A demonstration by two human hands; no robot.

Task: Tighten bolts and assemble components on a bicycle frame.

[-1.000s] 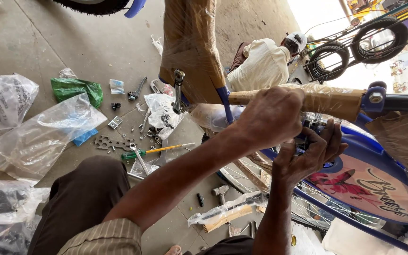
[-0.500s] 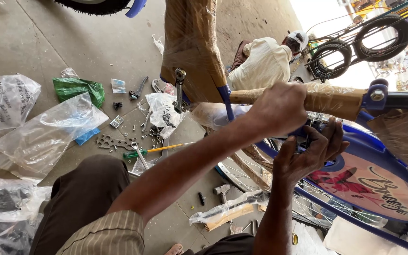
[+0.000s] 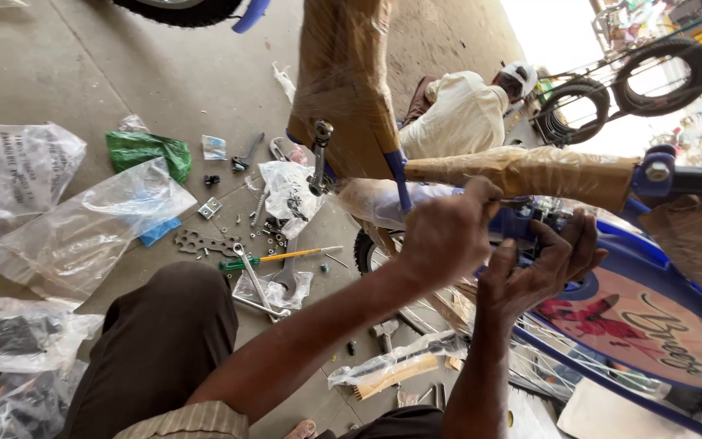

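- Head view: left hand (image 3: 448,236) clenched on blue bicycle frame (image 3: 652,260) beneath paper-wrapped tube (image 3: 530,175).
- Right hand (image 3: 542,264): fingers curled against same frame joint; grasp unclear.
- Floor (image 3: 123,81): green-handled screwdriver (image 3: 274,258), wrenches (image 3: 257,280), plastic bags (image 3: 83,232).

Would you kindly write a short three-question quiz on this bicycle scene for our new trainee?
1. True or false: both the left hand and the right hand are at the blue bicycle frame.
2. What colour is the screwdriver handle on the floor? A) red B) green C) black
3. What covers the frame tube above the hands?

Key: 1 true; 2 B; 3 brown paper under clear plastic wrap.
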